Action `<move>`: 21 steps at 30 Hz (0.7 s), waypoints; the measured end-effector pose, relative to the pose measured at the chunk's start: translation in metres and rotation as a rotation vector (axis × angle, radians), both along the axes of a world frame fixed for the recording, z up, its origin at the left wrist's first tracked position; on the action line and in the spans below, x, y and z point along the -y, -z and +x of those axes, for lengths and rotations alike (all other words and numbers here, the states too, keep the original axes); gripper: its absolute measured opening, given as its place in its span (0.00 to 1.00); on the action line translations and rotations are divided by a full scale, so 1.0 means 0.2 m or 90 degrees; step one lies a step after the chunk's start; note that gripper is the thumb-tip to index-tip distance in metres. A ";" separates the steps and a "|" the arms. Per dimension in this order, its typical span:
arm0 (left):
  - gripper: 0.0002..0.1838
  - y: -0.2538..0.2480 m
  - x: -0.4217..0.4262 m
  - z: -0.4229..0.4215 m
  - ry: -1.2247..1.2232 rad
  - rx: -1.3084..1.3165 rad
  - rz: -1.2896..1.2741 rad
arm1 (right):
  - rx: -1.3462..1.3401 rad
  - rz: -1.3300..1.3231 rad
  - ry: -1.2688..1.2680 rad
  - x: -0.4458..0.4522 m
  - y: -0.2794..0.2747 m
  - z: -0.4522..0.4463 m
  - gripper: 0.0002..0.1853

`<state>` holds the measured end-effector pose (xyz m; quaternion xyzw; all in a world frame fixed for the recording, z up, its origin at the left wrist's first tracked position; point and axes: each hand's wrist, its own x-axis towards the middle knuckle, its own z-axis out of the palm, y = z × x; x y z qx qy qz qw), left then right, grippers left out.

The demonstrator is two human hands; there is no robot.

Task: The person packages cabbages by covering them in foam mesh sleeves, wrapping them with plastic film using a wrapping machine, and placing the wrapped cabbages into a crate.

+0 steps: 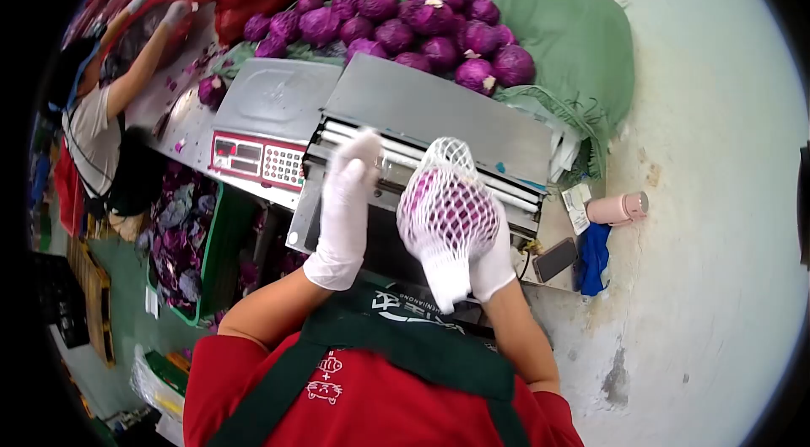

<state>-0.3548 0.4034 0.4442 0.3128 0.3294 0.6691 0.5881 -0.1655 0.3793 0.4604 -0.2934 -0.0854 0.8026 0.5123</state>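
Note:
A purple cabbage (pixel 450 209) in a white foam net sleeve sits in my right hand (pixel 496 257), which wears a white glove and grips it from the side and below. The sleeve's loose ends stick out above and below the cabbage. To the left, my gloved left hand (pixel 344 211) is raised with its fingers stretched up and nothing in it; the fingertips are slightly blurred. Both hands are over the front of a metal wrapping machine (pixel 439 110) with white rollers. My right fingers are partly hidden behind the cabbage.
A digital scale (pixel 266 156) stands left of the machine. Behind are piled purple cabbages (pixel 405 25) and a green sack (pixel 565 34). A green crate (pixel 211 261) holds leaves. At right lie a phone (pixel 555 261) and a pink bottle (pixel 616 208). A co-worker (pixel 101 110) handles red mesh bags.

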 end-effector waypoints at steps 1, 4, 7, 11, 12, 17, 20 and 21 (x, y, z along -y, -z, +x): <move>0.26 -0.06 -0.03 0.08 0.084 -0.002 -0.066 | -0.019 0.047 0.003 -0.06 -0.02 0.02 0.25; 0.20 -0.08 -0.19 0.28 0.164 -0.071 0.002 | 0.054 0.044 0.014 -0.29 0.04 0.10 0.23; 0.17 0.06 -0.53 0.40 0.127 0.021 -0.119 | 0.201 -0.035 0.048 -0.54 -0.01 0.13 0.20; 0.17 0.20 -0.75 0.51 0.021 -0.070 -0.075 | 0.147 0.043 0.165 -0.93 0.42 0.25 0.17; 0.17 0.20 -0.78 0.51 0.035 -0.095 -0.090 | 0.180 0.005 0.218 -0.94 0.40 0.23 0.16; 0.24 0.22 -0.88 0.40 0.162 -0.154 -0.086 | 0.481 0.129 0.246 -0.95 0.39 0.31 0.22; 0.34 0.22 -0.92 0.34 0.309 -0.265 -0.201 | 0.421 0.117 0.107 -0.91 0.38 0.30 0.22; 0.36 0.17 -0.90 0.35 0.299 -0.306 -0.211 | 0.412 0.134 0.094 -0.90 0.38 0.29 0.22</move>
